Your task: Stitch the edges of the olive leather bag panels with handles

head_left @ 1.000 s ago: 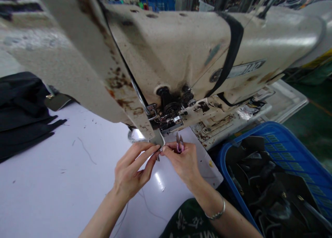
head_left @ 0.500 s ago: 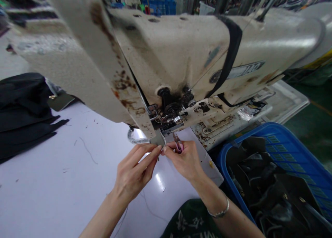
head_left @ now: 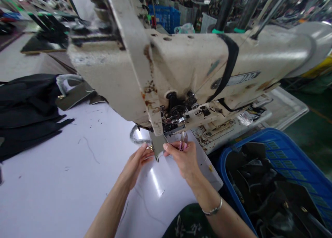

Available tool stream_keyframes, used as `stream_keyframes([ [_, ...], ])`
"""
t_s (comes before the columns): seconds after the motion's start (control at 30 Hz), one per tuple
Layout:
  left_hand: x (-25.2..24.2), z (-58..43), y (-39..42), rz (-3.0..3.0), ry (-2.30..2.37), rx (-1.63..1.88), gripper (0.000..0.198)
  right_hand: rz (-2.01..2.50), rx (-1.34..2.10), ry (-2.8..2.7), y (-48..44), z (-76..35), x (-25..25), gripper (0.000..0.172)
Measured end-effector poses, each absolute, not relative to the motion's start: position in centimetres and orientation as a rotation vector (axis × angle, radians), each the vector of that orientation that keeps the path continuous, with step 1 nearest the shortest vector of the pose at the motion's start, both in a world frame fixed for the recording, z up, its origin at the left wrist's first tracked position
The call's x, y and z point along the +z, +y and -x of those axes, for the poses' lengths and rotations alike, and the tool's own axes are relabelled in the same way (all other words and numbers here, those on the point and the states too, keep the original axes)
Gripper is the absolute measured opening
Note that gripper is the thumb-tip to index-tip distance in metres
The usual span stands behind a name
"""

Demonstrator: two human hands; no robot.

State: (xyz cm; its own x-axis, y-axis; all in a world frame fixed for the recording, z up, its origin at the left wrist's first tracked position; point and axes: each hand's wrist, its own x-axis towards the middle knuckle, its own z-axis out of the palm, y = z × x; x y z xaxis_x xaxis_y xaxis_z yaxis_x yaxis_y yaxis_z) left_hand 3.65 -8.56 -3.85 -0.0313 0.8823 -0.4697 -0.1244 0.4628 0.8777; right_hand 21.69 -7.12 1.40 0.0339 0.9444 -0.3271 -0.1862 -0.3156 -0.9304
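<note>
A grey strip of material [head_left: 158, 146] hangs from under the sewing machine head [head_left: 186, 62], curling at its lower end. My right hand [head_left: 184, 159] grips pink-handled thread snips [head_left: 183, 142] with the blades pointing up, and its fingertips lie against the strip's right edge. My left hand [head_left: 137, 165] sits just left of the strip, with a ring on one finger and its fingers a little apart. The needle and presser foot are hidden behind the machine's front plate and the strip.
A white work table [head_left: 77, 186] lies under my hands, with black fabric pieces [head_left: 26, 106] at its left. A blue plastic basket [head_left: 282, 144] of black pieces stands to the right. A white tray [head_left: 287, 106] sits behind the machine.
My left hand has drawn back to the left and lower, away from the strip. The view has tilted up, showing more of the workshop, and the snips' blades stand more clearly.
</note>
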Motion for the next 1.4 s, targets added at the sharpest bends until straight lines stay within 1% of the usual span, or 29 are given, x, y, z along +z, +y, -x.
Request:
stream_keyframes([
  [0.07, -3.6, -4.5, -6.9, -0.474, 1.111, 0.923, 0.055, 1.33, 1.47, -0.776, -7.2, -21.6, 1.1, 0.024],
  [0.13, -2.5, -5.6, -5.4, -0.296, 1.071, 1.011, 0.041, 1.349, 1.446, -0.733, -7.3, -21.5, 0.7, 0.024],
  [0.2, -1.0, -6.6, -4.4, -0.194, 1.147, 1.089, 0.026, 1.377, 1.419, -0.728, -7.4, -21.3, 0.5, 0.024],
  [0.27, 0.3, -7.1, -3.9, -0.168, 1.219, 1.107, 0.021, 1.394, 1.399, -0.739, -7.6, -21.1, 0.6, 0.025],
  [0.47, 1.3, -7.0, -3.8, -0.196, 1.204, 1.065, 0.026, 1.396, 1.354, -0.763, -7.8, -20.8, 1.0, 0.027],
  [0.63, 1.2, -7.2, -3.8, -0.226, 1.229, 1.155, 0.032, 1.405, 1.312, -0.748, -7.6, -20.5, 0.8, 0.027],
  [0.83, 1.3, -7.3, -3.1, -0.27, 1.235, 1.246, 0.023, 1.389, 1.345, -0.675, -6.9, -20.1, 0.6, 0.023],
  [0.93, 0.8, -6.7, -2.7, -0.29, 1.261, 1.25, 0.018, 1.365, 1.373, -0.639, -6.5, -19.7, 0.5, 0.024],
  [1.07, 0.5, -5.9, -2.1, -0.327, 1.287, 1.213, 0.018, 1.341, 1.359, -0.657, -6.3, -19.1, 0.1, 0.026],
  [1.23, 1.6, -6.0, -1.8, -0.283, 1.343, 1.093, 0.017, 1.335, 1.348, -0.664, -6.3, -18.8, -0.1, 0.024],
  [1.4, 1.6, -6.2, -1.6, -0.247, 1.38, 1.122, 0.016, 1.338, 1.35, -0.662, -6.1, -18.7, 0.2, 0.024],
])
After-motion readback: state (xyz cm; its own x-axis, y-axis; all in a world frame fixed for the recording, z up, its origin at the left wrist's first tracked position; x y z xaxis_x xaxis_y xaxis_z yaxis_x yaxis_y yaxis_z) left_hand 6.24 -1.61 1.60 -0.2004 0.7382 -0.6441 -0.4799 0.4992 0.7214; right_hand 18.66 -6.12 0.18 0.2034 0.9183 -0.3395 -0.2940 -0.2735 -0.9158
